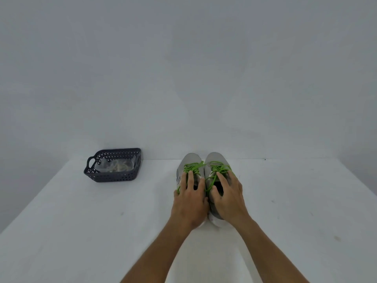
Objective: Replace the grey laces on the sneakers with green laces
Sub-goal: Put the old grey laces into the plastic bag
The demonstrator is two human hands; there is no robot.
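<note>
Two grey sneakers stand side by side at the far edge of the white table, toes pointing away from me. The left sneaker (pixel 190 160) and the right sneaker (pixel 216 158) both carry bright green laces (pixel 193 167). My left hand (pixel 189 199) lies over the left sneaker's opening, fingers spread toward the laces. My right hand (pixel 228 199) covers the right sneaker's opening the same way, fingers straight, thumb toward the gap between the shoes. The heels are hidden under my hands.
A dark grey perforated basket (pixel 114 176) with a handle sits at the table's far left, holding a clear plastic bag with pale laces (pixel 119 167) inside. A plain white wall rises right behind the table (pixel 102 231).
</note>
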